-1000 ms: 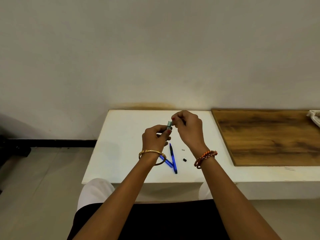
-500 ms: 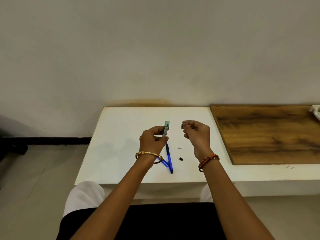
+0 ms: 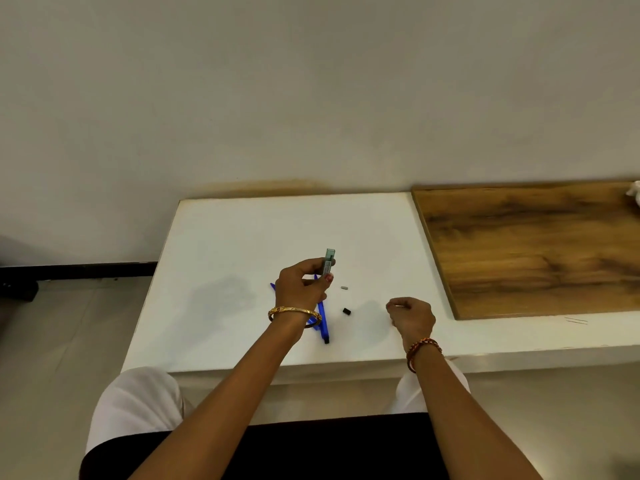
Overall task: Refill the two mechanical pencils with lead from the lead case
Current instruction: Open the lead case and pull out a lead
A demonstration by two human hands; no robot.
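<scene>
left hand point(image 3: 302, 289) fingers pinching the slim grey-green plastic lead case point(image 3: 329, 262) upright | 2 blue mechanical pencils point(image 3: 322, 318) flat underneath, nearest it | right hand point(image 3: 412, 315) curled, can't tell if holding anything

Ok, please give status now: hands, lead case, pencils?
Left hand holds lead case upright. Right hand curled, contents unclear. Blue pencils on white table, untouched.

Blue pencils point(image 3: 322, 315), green-grey lead case point(image 3: 328, 261), white table point(image 3: 242, 237)
</scene>
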